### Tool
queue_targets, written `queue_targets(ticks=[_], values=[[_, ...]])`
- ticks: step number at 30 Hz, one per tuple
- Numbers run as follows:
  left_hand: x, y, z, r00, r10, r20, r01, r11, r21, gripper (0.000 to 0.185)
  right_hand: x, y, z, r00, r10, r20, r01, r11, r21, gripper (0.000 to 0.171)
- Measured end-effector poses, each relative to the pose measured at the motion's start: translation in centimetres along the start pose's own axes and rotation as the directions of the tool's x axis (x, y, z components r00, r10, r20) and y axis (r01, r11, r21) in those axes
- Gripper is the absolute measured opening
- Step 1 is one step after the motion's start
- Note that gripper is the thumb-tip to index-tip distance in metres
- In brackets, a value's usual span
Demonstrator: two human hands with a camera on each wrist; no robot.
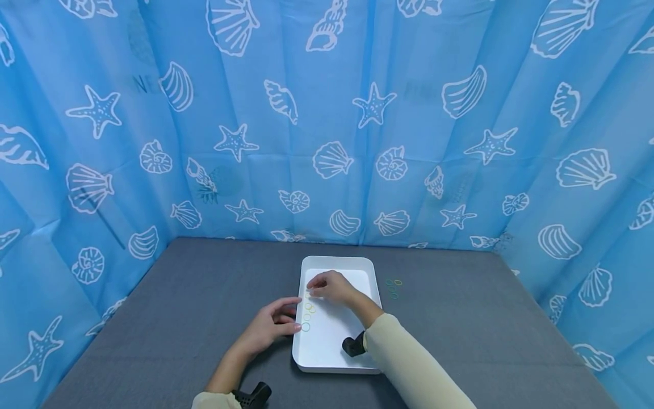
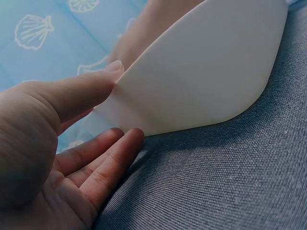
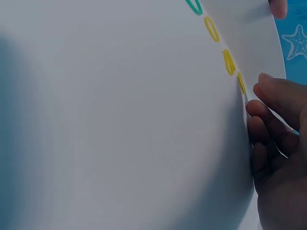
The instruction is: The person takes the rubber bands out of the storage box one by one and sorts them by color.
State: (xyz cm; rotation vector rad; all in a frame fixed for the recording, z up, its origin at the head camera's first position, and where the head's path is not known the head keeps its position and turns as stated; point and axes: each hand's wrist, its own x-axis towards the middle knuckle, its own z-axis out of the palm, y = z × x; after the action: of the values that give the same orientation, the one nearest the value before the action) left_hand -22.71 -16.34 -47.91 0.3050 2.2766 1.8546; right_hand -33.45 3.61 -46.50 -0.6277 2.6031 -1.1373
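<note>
A white tray [image 1: 337, 346] lies on the grey cloth. My left hand [image 1: 269, 326] touches its left side; in the left wrist view the thumb [image 2: 91, 91] rests at the rim and other fingers touch the outer wall. Inside the tray, my right hand [image 1: 333, 287] is at the left wall, fingers bent loosely. Thumb and forefinger look apart in the right wrist view, with nothing visible between them. Just beside those fingertips begins a row of small thin rings, including a yellow ring [image 3: 229, 62] and a green ring [image 3: 194, 6], along the tray's left edge.
Right of the tray, several more thin rings lie on the cloth, among them a yellow ring [image 1: 398, 282] and a green ring [image 1: 394, 295]. A blue curtain [image 1: 332, 130] with white shell drawings surrounds the table's back and sides. Each wrist wears a black camera [image 1: 353, 344].
</note>
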Motion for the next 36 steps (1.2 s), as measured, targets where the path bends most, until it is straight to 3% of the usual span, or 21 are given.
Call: queue_targets(ticks=[5, 20, 30, 36], values=[[-0.7, 1.4, 0.2, 1.0, -0.002, 0.001, 0.002, 1.0, 0.003, 0.055, 0.1, -0.2, 0.4, 1.0, 0.023, -0.01, -0.024, 0.999, -0.041, 0.011], [-1.2, 2.4, 0.1, 1.0, -0.006, 0.015, 0.006, 1.0, -0.015, 0.056, 0.5, -0.1, 1.1, 1.0, 0.005, -0.031, -0.009, 0.992, -0.122, 0.005], [-1.2, 2.2, 0.1, 1.0, 0.004, 0.024, -0.003, 1.0, -0.027, 0.056, 0.4, -0.3, 1.2, 0.997, 0.069, -0.031, -0.072, 0.988, -0.139, 0.01], [-0.2, 0.3, -0.1, 1.0, -0.004, 0.021, 0.004, 1.0, -0.019, 0.057, 0.2, -0.4, 1.3, 0.998, 0.062, -0.024, -0.065, 0.984, -0.168, 0.013]])
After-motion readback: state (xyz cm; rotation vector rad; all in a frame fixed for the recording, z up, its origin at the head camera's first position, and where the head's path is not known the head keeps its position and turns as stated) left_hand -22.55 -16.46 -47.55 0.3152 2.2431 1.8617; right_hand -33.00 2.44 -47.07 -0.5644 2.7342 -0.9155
